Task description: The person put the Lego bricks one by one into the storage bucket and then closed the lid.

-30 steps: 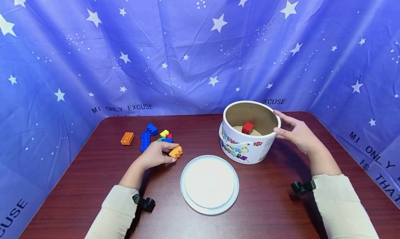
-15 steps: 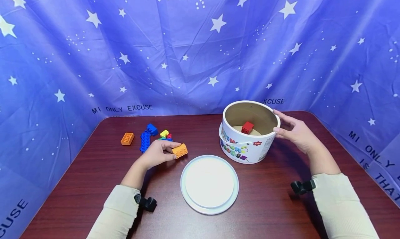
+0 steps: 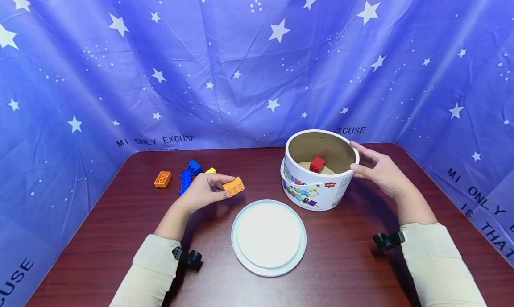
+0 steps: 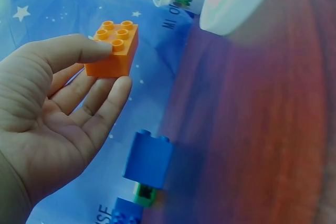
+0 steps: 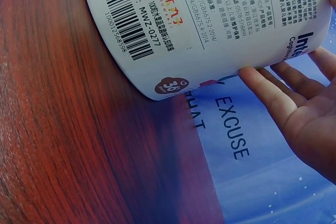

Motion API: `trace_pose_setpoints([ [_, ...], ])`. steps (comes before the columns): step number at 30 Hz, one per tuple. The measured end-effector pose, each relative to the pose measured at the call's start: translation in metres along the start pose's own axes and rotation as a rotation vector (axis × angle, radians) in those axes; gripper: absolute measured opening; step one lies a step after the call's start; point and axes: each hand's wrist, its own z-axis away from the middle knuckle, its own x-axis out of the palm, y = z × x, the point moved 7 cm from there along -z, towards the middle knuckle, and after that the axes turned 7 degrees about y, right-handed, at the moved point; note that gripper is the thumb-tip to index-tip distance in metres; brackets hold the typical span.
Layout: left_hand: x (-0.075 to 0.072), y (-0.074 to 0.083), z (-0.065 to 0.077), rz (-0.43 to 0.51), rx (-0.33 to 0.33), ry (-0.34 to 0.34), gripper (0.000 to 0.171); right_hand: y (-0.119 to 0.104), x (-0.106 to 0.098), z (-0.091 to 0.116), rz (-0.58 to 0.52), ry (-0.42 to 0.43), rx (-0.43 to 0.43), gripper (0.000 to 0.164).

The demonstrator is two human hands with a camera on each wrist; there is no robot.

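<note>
My left hand [image 3: 202,192] pinches an orange toy building brick [image 3: 234,187] between thumb and fingers, above the table. In the left wrist view the brick's studs [image 4: 120,34] show, with the thumb on its studded face. On the right, a white round bucket [image 3: 313,193] with colourful print stands upright and uncovered. One red brick [image 3: 317,164] lies inside it. My right hand [image 3: 379,171] touches the bucket's right side at the rim, its fingers fairly straight and spread. In the right wrist view, the fingers [image 5: 270,95] rest along the outer wall.
A white round lid [image 3: 269,235] lies on the table in front of the bucket. Left of it are another orange brick [image 3: 163,179], blue bricks [image 3: 185,180] and a yellow brick [image 3: 210,170], partly hidden by the left hand. A starry curtain [image 3: 241,75] hangs behind the table.
My left hand has lifted the orange brick up and a little to the right, turning it so its studs face the viewer. The right hand and bucket have stayed in place.
</note>
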Motion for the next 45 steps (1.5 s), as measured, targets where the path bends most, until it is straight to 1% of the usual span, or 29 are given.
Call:
trace_pose_setpoints([
  [9, -0.002, 0.019, -0.007, 0.048, 0.034, -0.007, 0.042, 0.000, 0.001, 0.000, 0.014, 0.004, 0.004, 0.065],
  [13, -0.004, 0.027, -0.011, 0.049, 0.054, -0.004, 0.042, -0.001, 0.001, 0.000, 0.022, 0.004, 0.002, 0.065],
  [20, -0.003, 0.040, -0.019, 0.080, 0.061, -0.034, 0.043, -0.001, 0.001, 0.001, 0.027, 0.003, -0.005, 0.065],
  [24, -0.002, 0.050, -0.023, 0.076, 0.090, -0.031, 0.043, 0.000, 0.001, 0.001, 0.035, 0.006, -0.005, 0.065],
  [31, 0.001, 0.067, -0.033, 0.068, 0.129, -0.028, 0.042, -0.001, 0.001, 0.001, 0.022, 0.001, -0.003, 0.066],
  [38, 0.006, 0.084, -0.043, 0.060, 0.153, -0.033, 0.041, -0.002, 0.001, 0.001, 0.045, 0.005, -0.008, 0.065],
  [45, 0.013, 0.094, -0.051, 0.077, 0.148, -0.048, 0.041, -0.001, 0.000, 0.001, 0.057, 0.007, -0.002, 0.066],
])
